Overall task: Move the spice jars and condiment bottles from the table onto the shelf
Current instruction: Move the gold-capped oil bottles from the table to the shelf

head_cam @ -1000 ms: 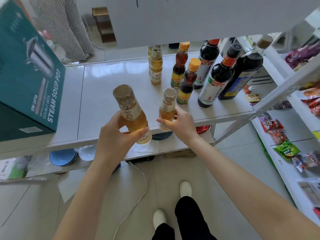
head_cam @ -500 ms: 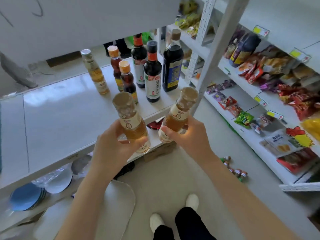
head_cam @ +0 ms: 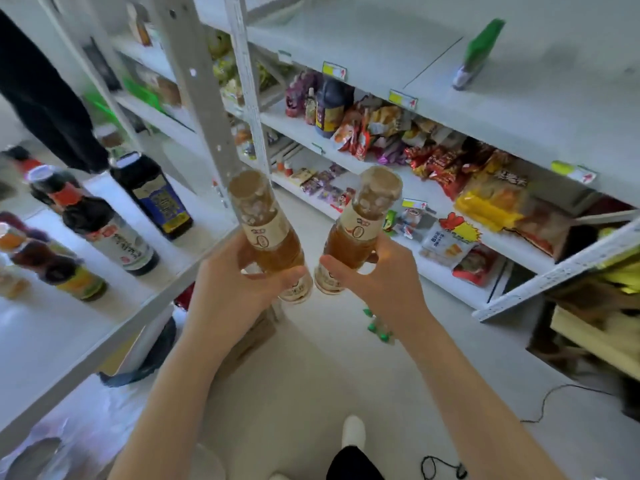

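— Largest entry?
— Item one: white shelf unit (head_cam: pixel 381 39), right side of the room. The top board carries one green bottle (head_cam: pixel 478 53). The lower boards are packed with snack packets (head_cam: pixel 450 161), with a dark jug (head_cam: pixel 330 105) among them.
— Next?
— Item two: white table (head_cam: pixel 45 327), left side. Standing on it are a blue-label bottle (head_cam: pixel 156 199), large and dark, a white-label bottle (head_cam: pixel 107 233) just beside it, and a smaller yellow-label bottle (head_cam: pixel 69 275) nearer the front edge. There are more at the far left, too blurred to list.
— The pieces being carried?
— Items three and four are a matching pair with cream neck bands. The left amber bottle (head_cam: pixel 266 237) and right amber bottle (head_cam: pixel 356 233) are both off the table, in the air over the floor between table and shelf. Both are tilted, bases close together. Whether they touch, I cannot tell.
— Hands?
— The left hand (head_cam: pixel 228 292) is wrapped round the lower body of the left amber bottle, thumb across the front. The right hand (head_cam: pixel 381 282) is clamped the same way on the right one.
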